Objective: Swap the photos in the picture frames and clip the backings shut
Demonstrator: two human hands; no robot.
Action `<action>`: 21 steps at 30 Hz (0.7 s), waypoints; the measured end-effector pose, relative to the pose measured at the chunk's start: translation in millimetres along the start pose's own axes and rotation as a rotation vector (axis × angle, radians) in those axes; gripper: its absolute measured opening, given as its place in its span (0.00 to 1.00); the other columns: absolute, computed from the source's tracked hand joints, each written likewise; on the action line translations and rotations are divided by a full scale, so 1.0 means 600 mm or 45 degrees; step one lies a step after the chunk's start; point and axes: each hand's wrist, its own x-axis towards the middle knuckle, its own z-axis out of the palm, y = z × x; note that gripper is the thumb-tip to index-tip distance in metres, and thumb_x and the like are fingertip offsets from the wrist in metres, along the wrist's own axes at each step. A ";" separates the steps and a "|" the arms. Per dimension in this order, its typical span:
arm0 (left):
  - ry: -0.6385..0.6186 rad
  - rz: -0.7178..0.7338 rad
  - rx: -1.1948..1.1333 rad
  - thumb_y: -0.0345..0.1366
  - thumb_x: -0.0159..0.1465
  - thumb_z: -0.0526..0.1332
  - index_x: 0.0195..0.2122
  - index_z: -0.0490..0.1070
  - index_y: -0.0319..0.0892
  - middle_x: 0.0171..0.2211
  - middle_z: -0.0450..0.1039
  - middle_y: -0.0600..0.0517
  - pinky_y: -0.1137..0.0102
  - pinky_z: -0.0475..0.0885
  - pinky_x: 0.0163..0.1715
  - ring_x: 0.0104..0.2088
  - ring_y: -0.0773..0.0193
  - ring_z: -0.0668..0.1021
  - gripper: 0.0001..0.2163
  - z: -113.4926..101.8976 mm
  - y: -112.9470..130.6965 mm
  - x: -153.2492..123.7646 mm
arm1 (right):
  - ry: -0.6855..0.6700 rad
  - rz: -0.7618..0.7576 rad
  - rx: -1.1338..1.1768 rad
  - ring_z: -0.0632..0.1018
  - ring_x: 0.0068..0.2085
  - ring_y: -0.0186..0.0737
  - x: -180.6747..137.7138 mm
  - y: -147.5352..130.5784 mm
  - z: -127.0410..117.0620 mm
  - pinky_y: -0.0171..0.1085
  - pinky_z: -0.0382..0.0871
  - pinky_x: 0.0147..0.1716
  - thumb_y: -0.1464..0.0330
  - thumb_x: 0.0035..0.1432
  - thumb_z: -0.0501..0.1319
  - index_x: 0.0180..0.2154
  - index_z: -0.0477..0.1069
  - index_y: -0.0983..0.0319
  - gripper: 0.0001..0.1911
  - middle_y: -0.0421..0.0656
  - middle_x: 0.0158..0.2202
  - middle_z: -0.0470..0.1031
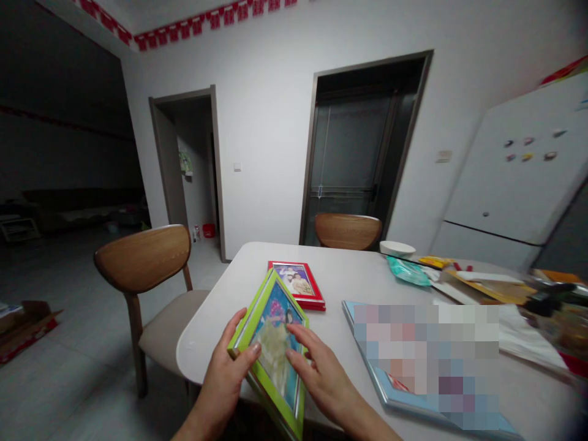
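A lime-green picture frame [265, 306] is tilted up over the table's near edge, its photo showing blue with a pale patch in the middle. My left hand [229, 355] grips the frame's left side, thumb on the front and fingers behind. On the glass side lies my right hand [315, 361], fingers bent and apart, tips at the photo; whether they touch the surface I cannot tell. Just behind, a red picture frame [316, 294] lies flat on the table. To the right rests a larger light-blue frame [367, 349], its picture blurred out.
The white table [206, 331] carries a white bowl [397, 248], a teal plastic bag [408, 271] and papers [528, 337] on its right side. Wooden chairs stand at the left [147, 257] and the far side [348, 231]. A white fridge [509, 190] is at the right.
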 end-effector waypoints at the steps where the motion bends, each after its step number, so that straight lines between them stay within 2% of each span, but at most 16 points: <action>1: 0.038 -0.065 -0.069 0.38 0.50 0.62 0.52 0.55 0.42 0.43 0.69 0.49 0.65 0.67 0.41 0.42 0.57 0.72 0.28 -0.012 -0.005 0.001 | 0.033 0.054 -0.070 0.61 0.53 0.45 0.000 0.025 0.002 0.44 0.51 0.53 0.63 0.46 0.54 0.47 0.63 0.64 0.25 0.50 0.52 0.62; 4: 0.160 -0.205 -0.289 0.37 0.49 0.62 0.51 0.55 0.43 0.38 0.72 0.49 0.66 0.69 0.37 0.37 0.59 0.75 0.28 -0.032 -0.032 0.000 | 0.117 0.221 -0.104 0.61 0.53 0.47 -0.007 0.081 -0.003 0.43 0.52 0.52 0.61 0.44 0.55 0.48 0.61 0.66 0.28 0.52 0.52 0.61; 7: 0.239 -0.214 -0.440 0.35 0.50 0.60 0.52 0.54 0.43 0.40 0.71 0.48 0.66 0.69 0.38 0.37 0.59 0.75 0.27 -0.023 -0.057 -0.012 | 0.144 0.335 0.198 0.66 0.50 0.46 -0.020 0.088 -0.012 0.42 0.62 0.46 0.60 0.45 0.53 0.52 0.55 0.66 0.32 0.51 0.51 0.63; 10: 0.152 -0.206 -0.438 0.36 0.50 0.60 0.54 0.50 0.44 0.43 0.69 0.48 0.65 0.68 0.39 0.39 0.57 0.73 0.31 0.005 -0.065 -0.029 | 0.161 0.416 0.448 0.73 0.42 0.44 -0.031 0.070 -0.022 0.39 0.68 0.37 0.61 0.47 0.51 0.56 0.46 0.64 0.34 0.47 0.45 0.70; 12: -0.002 -0.175 -0.348 0.39 0.49 0.61 0.56 0.46 0.43 0.46 0.67 0.48 0.65 0.66 0.42 0.43 0.56 0.71 0.35 0.026 -0.065 -0.035 | 0.205 0.485 0.423 0.75 0.37 0.43 -0.034 0.063 -0.041 0.38 0.69 0.32 0.63 0.47 0.50 0.57 0.44 0.63 0.35 0.45 0.42 0.72; 14: -0.185 -0.133 -0.232 0.40 0.48 0.61 0.57 0.42 0.41 0.49 0.64 0.47 0.65 0.63 0.46 0.47 0.55 0.68 0.37 0.048 -0.066 -0.034 | 0.252 0.553 0.299 0.76 0.34 0.42 -0.032 0.067 -0.076 0.37 0.69 0.30 0.64 0.47 0.49 0.57 0.45 0.62 0.34 0.44 0.40 0.73; 17: -0.395 -0.047 -0.076 0.39 0.50 0.60 0.57 0.42 0.38 0.52 0.60 0.47 0.66 0.58 0.50 0.51 0.57 0.64 0.36 0.088 -0.085 -0.016 | 0.357 0.554 0.050 0.75 0.35 0.42 -0.021 0.086 -0.152 0.35 0.68 0.32 0.65 0.44 0.51 0.54 0.54 0.64 0.32 0.45 0.40 0.73; 19: -0.462 0.009 0.024 0.39 0.51 0.59 0.56 0.44 0.39 0.52 0.60 0.47 0.66 0.58 0.50 0.50 0.57 0.64 0.34 0.122 -0.107 0.001 | 0.430 0.509 -0.064 0.74 0.37 0.42 -0.013 0.106 -0.207 0.34 0.67 0.33 0.66 0.41 0.53 0.51 0.59 0.65 0.31 0.45 0.41 0.73; 21: -0.508 0.019 0.119 0.37 0.51 0.59 0.55 0.46 0.40 0.50 0.62 0.48 0.66 0.59 0.49 0.49 0.58 0.65 0.32 0.160 -0.131 0.017 | 0.447 0.538 -0.108 0.75 0.35 0.42 -0.009 0.131 -0.257 0.34 0.66 0.33 0.66 0.41 0.53 0.51 0.60 0.65 0.31 0.45 0.39 0.74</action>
